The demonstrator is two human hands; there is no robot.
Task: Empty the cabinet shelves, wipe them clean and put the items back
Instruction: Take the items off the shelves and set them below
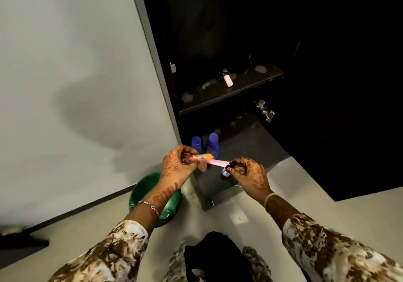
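My left hand [177, 165] pinches a small orange-capped tube [201, 157] in front of the open dark cabinet [239, 42]. My right hand [250, 173] grips a small dark bottle with a blue label [226, 171] and the end of a pink tube [218, 162]. Two blue bottles [210, 145] stand on the cabinet's bottom shelf [250, 148], just behind my hands. A small white roller bottle [227, 80] lies on the middle shelf [231, 89], which shows pale dusty marks.
A green basin [152, 194] sits on the pale floor below my left wrist. The cabinet's open door [349, 129] stands dark at the right, with a metal hinge [265, 110]. A grey wall fills the left. Dark cloth [213, 255] lies on my lap.
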